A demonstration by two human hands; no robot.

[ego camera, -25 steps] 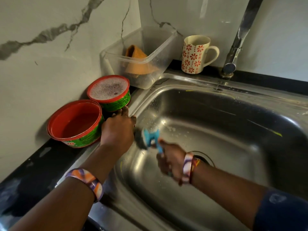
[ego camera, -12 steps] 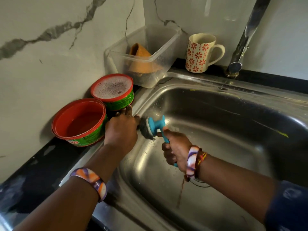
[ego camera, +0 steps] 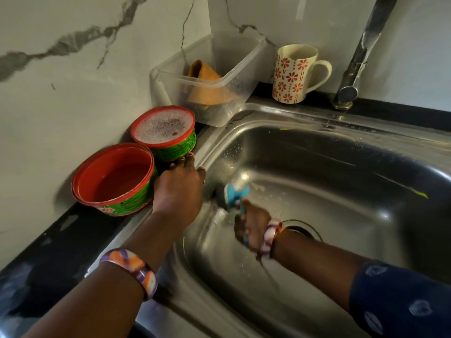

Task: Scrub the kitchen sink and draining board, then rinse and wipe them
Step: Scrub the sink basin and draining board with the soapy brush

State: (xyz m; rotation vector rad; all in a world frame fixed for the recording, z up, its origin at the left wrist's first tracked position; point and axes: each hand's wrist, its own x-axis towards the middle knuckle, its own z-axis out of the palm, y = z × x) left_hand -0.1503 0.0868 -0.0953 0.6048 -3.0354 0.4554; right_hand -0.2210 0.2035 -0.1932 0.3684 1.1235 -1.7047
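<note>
Scrub step: right hand (ego camera: 253,228) grasps brush (ego camera: 235,193) at sink (ego camera: 317,191) left wall; left hand (ego camera: 179,189), fingers relaxed, braces rim. Next: work remaining walls.

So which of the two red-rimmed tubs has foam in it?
The farther tub, next to the clear container, is full of suds; the nearer tub by the left hand shows none.

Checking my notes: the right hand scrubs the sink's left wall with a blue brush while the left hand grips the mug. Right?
Not quite. The head view shows the left hand resting on the sink rim by the red tubs, not on the mug. The right hand does grip the brush.
</note>
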